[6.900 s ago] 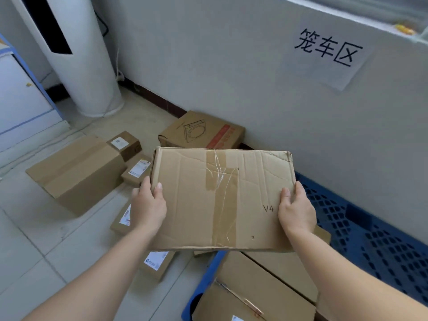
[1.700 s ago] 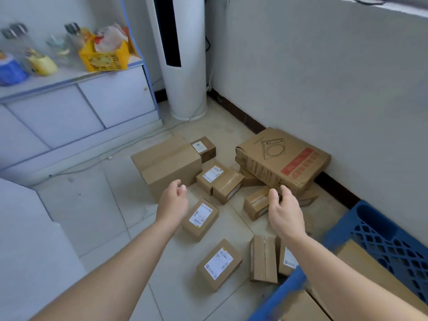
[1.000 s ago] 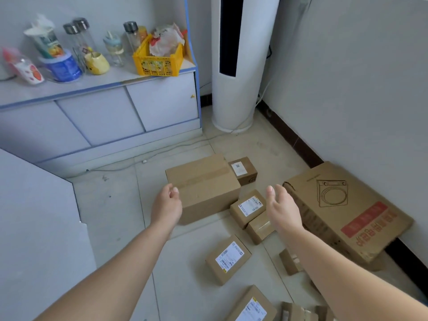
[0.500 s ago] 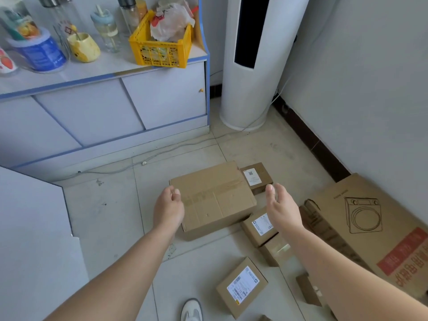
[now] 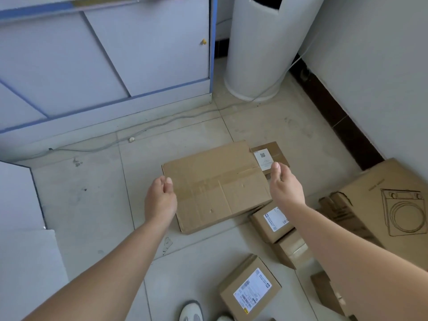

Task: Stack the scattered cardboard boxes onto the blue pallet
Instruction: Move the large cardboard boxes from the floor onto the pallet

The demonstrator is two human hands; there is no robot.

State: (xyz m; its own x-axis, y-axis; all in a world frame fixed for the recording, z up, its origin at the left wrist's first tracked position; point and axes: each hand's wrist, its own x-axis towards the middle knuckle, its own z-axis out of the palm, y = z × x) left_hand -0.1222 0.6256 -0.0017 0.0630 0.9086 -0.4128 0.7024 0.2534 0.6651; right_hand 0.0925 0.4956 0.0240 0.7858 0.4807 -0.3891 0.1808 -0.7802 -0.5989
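Observation:
A medium plain cardboard box (image 5: 215, 184) lies on the tiled floor in the middle of the view. My left hand (image 5: 161, 200) hovers at its left edge, fingers apart and empty. My right hand (image 5: 286, 185) hovers at its right edge, open and empty, over a small labelled box (image 5: 269, 156) behind it. More small labelled boxes (image 5: 272, 221) (image 5: 251, 289) lie at the lower right. A large flat box printed with a washing machine (image 5: 391, 205) rests at the right. The blue pallet is out of view.
A white cabinet with blue trim (image 5: 104, 54) stands at the back left. A tall white floor unit (image 5: 264, 47) stands in the corner, its cable running along the floor. The wall (image 5: 382, 66) closes the right side. My shoe (image 5: 191, 311) shows at the bottom edge.
I have turned left from the pallet, where a taped box was held, and stepped closer to the scattered boxes. Both empty hands have dropped to either side of the medium box.

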